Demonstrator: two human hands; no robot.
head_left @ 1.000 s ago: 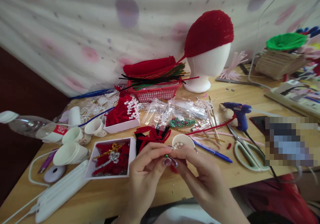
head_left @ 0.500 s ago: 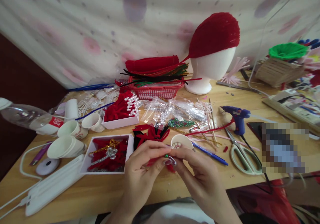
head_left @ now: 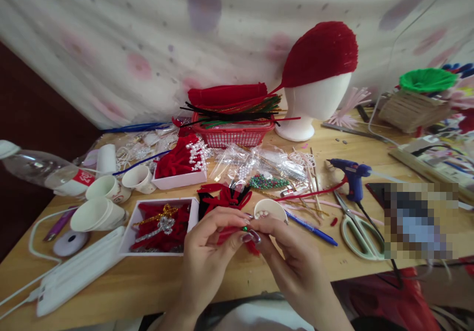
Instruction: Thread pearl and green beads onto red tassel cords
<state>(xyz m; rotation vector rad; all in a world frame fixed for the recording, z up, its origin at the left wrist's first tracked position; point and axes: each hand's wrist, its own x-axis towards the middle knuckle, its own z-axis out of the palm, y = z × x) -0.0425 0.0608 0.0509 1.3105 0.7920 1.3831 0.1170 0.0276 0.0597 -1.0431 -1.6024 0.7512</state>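
My left hand (head_left: 211,247) and my right hand (head_left: 294,249) meet above the front of the table, thumbs and fingertips pinched close together. Between the fingertips shows a small shiny green bead (head_left: 245,228). Red pipe cleaner (head_left: 226,235) shows behind and below the fingers, mostly covered by them, and both hands seem to pinch it by the bead. Just behind the fingertips stands a paper cup (head_left: 272,206) with pale beads in it. To the left of my left hand is a white box (head_left: 128,232) with red fuzzy pieces, a gold one and a silver one.
Scissors (head_left: 365,239), a blue pen (head_left: 313,228) and a blue glue gun (head_left: 350,170) lie to the right. A foam head (head_left: 316,104) with a red fuzzy cover stands behind, beside a red basket (head_left: 233,137). Paper cups (head_left: 94,215) and a bottle (head_left: 40,170) are left.
The fingers have shifted very slightly around the green bead, and the pinch stays. The whole view has moved a little; the things on the table lie as before.
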